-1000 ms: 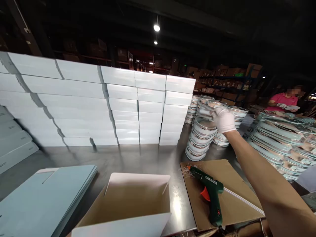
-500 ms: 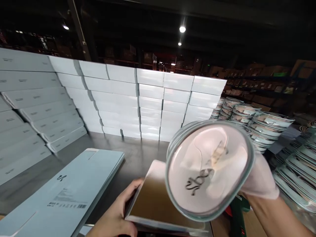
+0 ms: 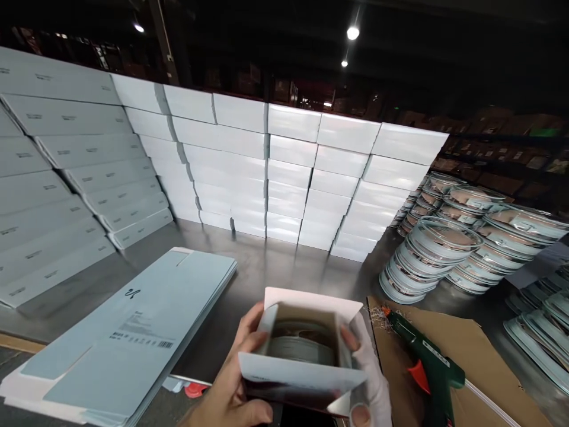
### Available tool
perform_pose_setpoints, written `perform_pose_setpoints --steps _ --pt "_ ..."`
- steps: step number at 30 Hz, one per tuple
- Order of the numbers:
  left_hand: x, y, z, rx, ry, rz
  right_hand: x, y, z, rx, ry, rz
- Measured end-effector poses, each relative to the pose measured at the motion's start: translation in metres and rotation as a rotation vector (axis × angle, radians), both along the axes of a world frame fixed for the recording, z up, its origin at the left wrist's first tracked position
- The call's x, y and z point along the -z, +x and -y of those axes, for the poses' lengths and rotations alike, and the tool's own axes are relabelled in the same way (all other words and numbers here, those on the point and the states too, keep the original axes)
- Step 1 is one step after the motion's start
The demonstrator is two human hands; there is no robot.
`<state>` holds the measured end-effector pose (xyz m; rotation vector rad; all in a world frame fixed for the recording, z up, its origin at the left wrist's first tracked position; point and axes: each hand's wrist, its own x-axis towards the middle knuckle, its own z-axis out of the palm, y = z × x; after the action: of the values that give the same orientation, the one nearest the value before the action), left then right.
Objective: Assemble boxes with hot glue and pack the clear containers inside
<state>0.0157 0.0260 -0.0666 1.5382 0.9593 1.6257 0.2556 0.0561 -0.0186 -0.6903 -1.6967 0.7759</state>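
Holding an open white carton (image 3: pixel 306 356) upright between both hands: left hand (image 3: pixel 233 385), bare, closed on the left wall; right hand (image 3: pixel 368 379), in a white fingerless glove, closed on the right wall, so the mouth stays spread. Inside sits a round framed item (image 3: pixel 302 344), partly hidden. Flat blue carton blanks (image 3: pixel 133 332) lie left on the tabletop (image 3: pixel 275 267); a green glue gun (image 3: pixel 427 362) rests right on cardboard (image 3: pixel 484 356), with stacked round frames (image 3: pixel 427 255) beyond.

Steel table (image 3: pixel 267 270) under stacked boxes (image 3: pixel 288 178), flat cartons (image 3: pixel 133 338), cardboard sheet (image 3: pixel 484 356).
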Motion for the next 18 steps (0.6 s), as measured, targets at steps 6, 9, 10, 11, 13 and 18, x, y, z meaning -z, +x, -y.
perform_pose_setpoints --steps 6,9,10,11,13,18 --pt "-0.033 0.032 0.003 -0.275 -0.065 0.101 -0.002 -0.03 0.017 0.257 -0.168 -0.031" --pt "-0.05 0.041 0.001 -0.371 -0.103 0.114 -0.003 -0.032 0.011 0.261 -0.148 -0.054" --pt "-0.054 0.04 0.0 -0.371 -0.146 0.047 -0.004 -0.028 0.009 0.26 -0.142 -0.028" --pt "-0.057 0.037 0.0 -0.361 -0.197 -0.036 -0.005 -0.021 0.008 0.265 -0.14 0.009" --pt "-0.06 0.025 0.0 -0.322 -0.282 -0.162 -0.008 0.007 0.005 0.307 -0.151 0.076" --pt "-0.055 -0.005 0.008 -0.165 -0.453 -0.258 -0.02 0.123 -0.002 0.913 -0.458 0.43"
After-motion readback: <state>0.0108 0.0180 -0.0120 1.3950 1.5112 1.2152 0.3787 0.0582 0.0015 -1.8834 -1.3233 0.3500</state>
